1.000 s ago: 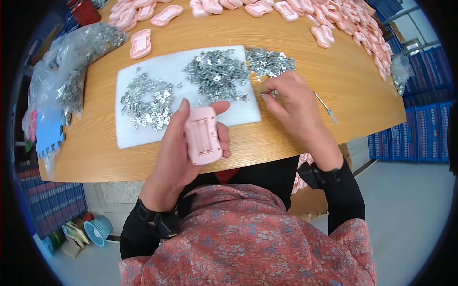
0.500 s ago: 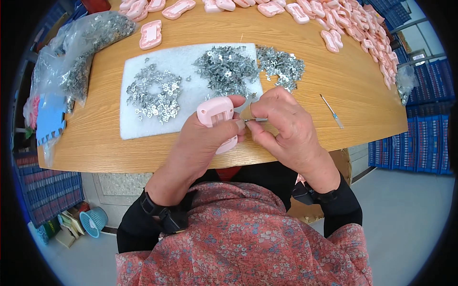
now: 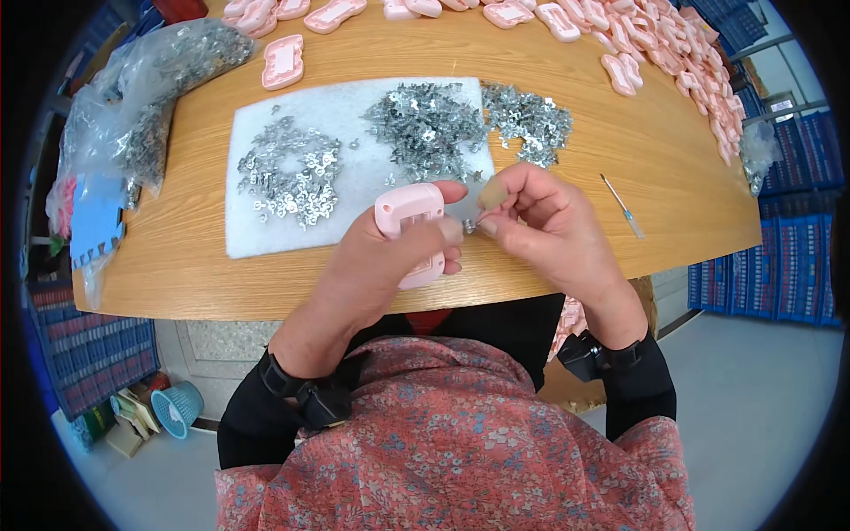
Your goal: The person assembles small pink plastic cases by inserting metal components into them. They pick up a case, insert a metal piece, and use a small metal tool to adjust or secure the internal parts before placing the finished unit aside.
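My left hand (image 3: 372, 265) grips a small pink plastic case (image 3: 411, 223) above the near edge of the wooden table (image 3: 655, 168). My right hand (image 3: 544, 221) pinches a tiny silver metal clip (image 3: 469, 227) between thumb and forefinger, right beside the case. Just beyond both hands lies a white foam pad (image 3: 354, 177) with heaps of the same small metal clips (image 3: 425, 124) on it. My thumb has a tan finger cot on it.
Many pink cases (image 3: 655, 44) lie along the far and right side of the table, one (image 3: 283, 62) by the pad's far left corner. Clear bags of metal parts (image 3: 150, 97) sit at the left. A thin tool (image 3: 622, 205) lies to the right. Blue crates (image 3: 779, 257) stand on the floor.
My left hand brought the pink case from upright at the table edge toward my right hand. My right hand left the clip heap and set down the thin tool, now pinching a clip at the case.
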{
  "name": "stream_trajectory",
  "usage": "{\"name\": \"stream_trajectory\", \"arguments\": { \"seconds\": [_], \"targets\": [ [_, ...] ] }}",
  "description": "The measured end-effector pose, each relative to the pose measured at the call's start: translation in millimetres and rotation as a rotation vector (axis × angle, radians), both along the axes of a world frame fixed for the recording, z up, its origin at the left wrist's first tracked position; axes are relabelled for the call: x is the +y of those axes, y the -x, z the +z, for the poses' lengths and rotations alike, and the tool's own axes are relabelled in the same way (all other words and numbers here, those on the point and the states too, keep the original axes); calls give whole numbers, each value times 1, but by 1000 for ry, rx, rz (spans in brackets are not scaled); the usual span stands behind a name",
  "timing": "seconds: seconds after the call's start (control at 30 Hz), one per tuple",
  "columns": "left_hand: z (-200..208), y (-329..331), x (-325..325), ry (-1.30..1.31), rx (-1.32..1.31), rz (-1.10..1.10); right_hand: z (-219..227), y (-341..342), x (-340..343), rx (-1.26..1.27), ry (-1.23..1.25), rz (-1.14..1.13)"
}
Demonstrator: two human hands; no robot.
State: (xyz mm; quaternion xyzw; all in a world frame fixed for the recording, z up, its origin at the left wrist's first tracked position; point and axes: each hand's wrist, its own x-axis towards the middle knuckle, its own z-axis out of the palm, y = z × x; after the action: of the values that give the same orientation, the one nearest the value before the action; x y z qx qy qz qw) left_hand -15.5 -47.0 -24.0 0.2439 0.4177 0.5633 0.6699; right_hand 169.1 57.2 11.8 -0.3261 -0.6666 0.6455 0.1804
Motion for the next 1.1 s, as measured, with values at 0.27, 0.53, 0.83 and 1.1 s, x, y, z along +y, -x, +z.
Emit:
{"name": "stream_trajectory", "arguments": {
  "seconds": [0.27, 0.53, 0.83, 1.1],
  "targets": [
    [-5, 3, 5, 81, -382, -64, -1, 22, -11, 168, -474, -50],
    [-3, 2, 3, 143, -377, -45, 1, 37, -18, 56, -851, -44],
    [-10, -2, 4, 194, -305, -24, -5, 37, -23, -108, -1192, 27],
    [-6, -1, 2, 150, -292, -29, -3, 28, -21, -83, -824, -111]
  ]
}}
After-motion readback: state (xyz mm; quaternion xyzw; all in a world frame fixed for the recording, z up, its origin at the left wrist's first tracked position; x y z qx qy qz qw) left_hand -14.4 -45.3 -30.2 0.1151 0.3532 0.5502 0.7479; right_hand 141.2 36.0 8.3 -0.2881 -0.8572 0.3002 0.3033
